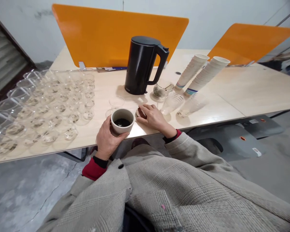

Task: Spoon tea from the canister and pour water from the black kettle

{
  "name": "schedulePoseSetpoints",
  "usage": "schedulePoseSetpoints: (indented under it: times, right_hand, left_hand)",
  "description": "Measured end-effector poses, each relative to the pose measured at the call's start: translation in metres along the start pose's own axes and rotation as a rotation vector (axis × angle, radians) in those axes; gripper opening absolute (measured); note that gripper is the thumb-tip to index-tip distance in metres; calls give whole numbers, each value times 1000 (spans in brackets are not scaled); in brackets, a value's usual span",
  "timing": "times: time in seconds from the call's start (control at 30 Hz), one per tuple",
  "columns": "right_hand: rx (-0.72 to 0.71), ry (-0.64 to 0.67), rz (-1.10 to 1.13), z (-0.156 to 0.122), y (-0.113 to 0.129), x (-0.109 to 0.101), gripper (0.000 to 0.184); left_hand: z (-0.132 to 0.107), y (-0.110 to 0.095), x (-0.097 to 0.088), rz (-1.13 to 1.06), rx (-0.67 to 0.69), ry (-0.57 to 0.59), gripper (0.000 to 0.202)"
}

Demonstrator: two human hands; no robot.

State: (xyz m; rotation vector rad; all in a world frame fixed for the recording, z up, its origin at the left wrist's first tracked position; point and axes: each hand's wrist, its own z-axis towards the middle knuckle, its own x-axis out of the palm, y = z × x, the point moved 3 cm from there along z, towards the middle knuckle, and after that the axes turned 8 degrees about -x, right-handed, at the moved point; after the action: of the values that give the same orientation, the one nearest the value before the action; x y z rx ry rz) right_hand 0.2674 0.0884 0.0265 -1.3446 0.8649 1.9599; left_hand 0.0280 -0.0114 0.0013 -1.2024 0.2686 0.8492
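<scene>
Saw black on the kettle (141, 67), orange on both screens (118, 35), beige on the worktop (234, 83) and off-white on the cup (122, 130). Noticed blue bands on white paper cups (205, 75), grey check across the coat (183, 180), red and black at the cuffs (93, 170).

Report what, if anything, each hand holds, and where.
Left hand: the dark-filled cup, by its outer wall. Right hand: over a small round object; can't tell if gripped.

From my end I see two orange partitions (106, 35) before a pale wall (207, 19), a slatted panel (4, 51) at far left, two grey chairs (234, 149) at right, and cracked grey floor (55, 175) at lower left.
</scene>
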Motion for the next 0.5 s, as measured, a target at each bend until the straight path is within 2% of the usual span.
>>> schedulePoseSetpoints:
  times: [0.13, 0.23, 0.3, 0.37, 0.5]
  right_hand:
    - [-15, -185, 182, -5, 10, -22, 55]
    - [-115, -298, 284, -9, 40, -48, 59]
    - [-217, -295, 312, -8, 64, -56, 65]
    - [-299, -265, 300, -4, 84, -56, 69]
    - [-368, -215, 236, 6, 101, -43, 70]
  left_hand:
    - [-2, 0, -1, 11, 13, 14, 99]
    - [-3, -1, -2, 17, 17, 34, 98]
    - [-3, -2, -3, 16, 11, 44, 98]
    - [-4, -2, -3, 11, 8, 53, 99]
    - [-4, 0, -1, 14, 14, 49, 99]
